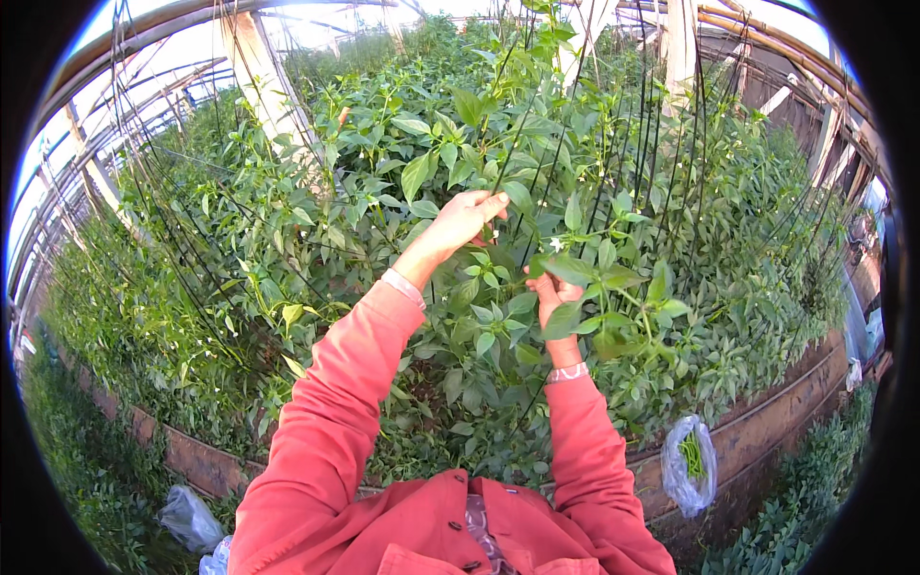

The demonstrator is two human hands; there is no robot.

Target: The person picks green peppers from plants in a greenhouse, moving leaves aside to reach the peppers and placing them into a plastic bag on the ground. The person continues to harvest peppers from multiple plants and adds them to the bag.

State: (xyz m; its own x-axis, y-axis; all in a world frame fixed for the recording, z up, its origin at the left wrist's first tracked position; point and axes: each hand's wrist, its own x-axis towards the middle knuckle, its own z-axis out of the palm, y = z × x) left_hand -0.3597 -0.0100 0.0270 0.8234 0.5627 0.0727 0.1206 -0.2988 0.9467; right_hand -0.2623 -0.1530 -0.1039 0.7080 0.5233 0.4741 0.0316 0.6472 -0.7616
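Leafy green pepper plants (496, 309) with small white flowers stand before me, among dark support strings (514, 144). My left hand (474, 215) is raised at a dark string and a plant stem, thumb and fingers pinched together; what lies between them is too small to tell for sure. Lower and to the right, my right hand (553, 291) has its fingers curled around a branch of a pepper plant (632, 287), whose leaves partly cover the hand. The branch spreads out to the right of that hand.
Along the bed's near side runs a low board edging (755, 438). A clear plastic bag with green peppers (690, 463) hangs at it on the right. Another plastic bag (190, 519) lies lower left. Pale wooden posts (266, 86) rise among the plants under a pole frame.
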